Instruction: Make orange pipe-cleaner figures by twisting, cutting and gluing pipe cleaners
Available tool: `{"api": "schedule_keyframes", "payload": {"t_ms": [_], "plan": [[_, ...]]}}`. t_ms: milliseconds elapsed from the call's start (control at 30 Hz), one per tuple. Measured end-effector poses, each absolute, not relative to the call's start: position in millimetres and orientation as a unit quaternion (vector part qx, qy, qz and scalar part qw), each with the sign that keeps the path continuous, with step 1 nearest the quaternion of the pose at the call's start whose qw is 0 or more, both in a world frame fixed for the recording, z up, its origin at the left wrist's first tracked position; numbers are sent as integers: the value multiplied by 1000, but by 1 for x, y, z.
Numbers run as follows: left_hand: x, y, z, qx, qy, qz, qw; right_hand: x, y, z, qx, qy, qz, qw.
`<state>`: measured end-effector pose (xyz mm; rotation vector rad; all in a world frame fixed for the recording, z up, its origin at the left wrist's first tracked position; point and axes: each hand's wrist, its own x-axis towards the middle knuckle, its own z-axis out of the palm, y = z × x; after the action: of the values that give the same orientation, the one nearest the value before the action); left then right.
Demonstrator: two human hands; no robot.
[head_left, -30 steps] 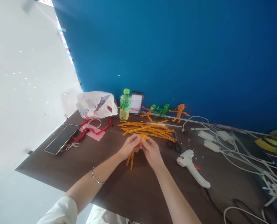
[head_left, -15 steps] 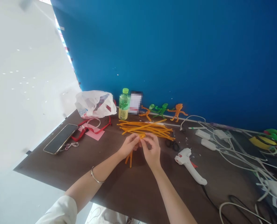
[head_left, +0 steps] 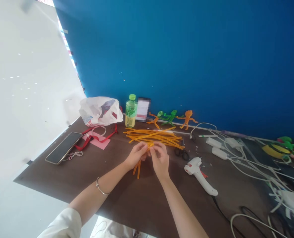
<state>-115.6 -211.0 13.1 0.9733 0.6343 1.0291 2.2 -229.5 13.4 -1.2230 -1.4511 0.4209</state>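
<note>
Two hands close together over the bench: left hand [head_left: 137, 155] and right hand [head_left: 159, 160] both closed in, fingers pinching a bundle of orange pipe cleaners [head_left: 137, 169] between them. Bundle ends stick out below the left hand, toward the person; a short orange bit [head_left: 150, 144] shows above the fingertips. Loose pile of orange pipe cleaners [head_left: 153, 135] lies just past both hands on the brown bench [head_left: 134, 208]. Right of the right hand: black scissors [head_left: 182, 154], then white glue gun [head_left: 197, 174]. Past the pile: green-capped bottle [head_left: 131, 111], orange pipe-cleaner figure [head_left: 187, 119], green pipe-cleaner figure [head_left: 170, 116]. Left of the left hand: white plastic bag [head_left: 99, 111], pink paper [head_left: 98, 143], smartphone [head_left: 63, 147]. Metal bangle [head_left: 101, 187] on left wrist. White cables [head_left: 251, 165] well right of right hand.
</note>
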Motion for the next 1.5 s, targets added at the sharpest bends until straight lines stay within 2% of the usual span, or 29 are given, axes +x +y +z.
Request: {"api": "schedule_keyframes", "payload": {"t_ms": [133, 300, 400, 600, 767, 933, 1200, 1500], "plan": [[-114, -212, 13, 433, 286, 458, 722, 1, -230, 13, -532, -616, 135, 566], [-113, -211, 12, 411, 283, 484, 719, -2, -230, 11, -534, -563, 92, 625], [-113, -210, 10, 401, 268, 492, 725, -1, -231, 11, -514, -592, 75, 616], [-114, -208, 11, 357, 225, 495, 759, 1, -234, 13, -471, -630, 149, 599], [-114, -207, 10, 366, 218, 487, 762, 4, -230, 15, -502, -590, 106, 624], [-113, -205, 1, 392, 247, 504, 729, 6, -228, 13, -522, -592, 67, 610], [-115, -207, 3, 507, 296, 483, 650, 5, -228, 15, -477, -641, 16, 601], [-116, -210, 8, 584, 313, 482, 573, 8, -228, 17, -501, -597, 112, 616]]}}
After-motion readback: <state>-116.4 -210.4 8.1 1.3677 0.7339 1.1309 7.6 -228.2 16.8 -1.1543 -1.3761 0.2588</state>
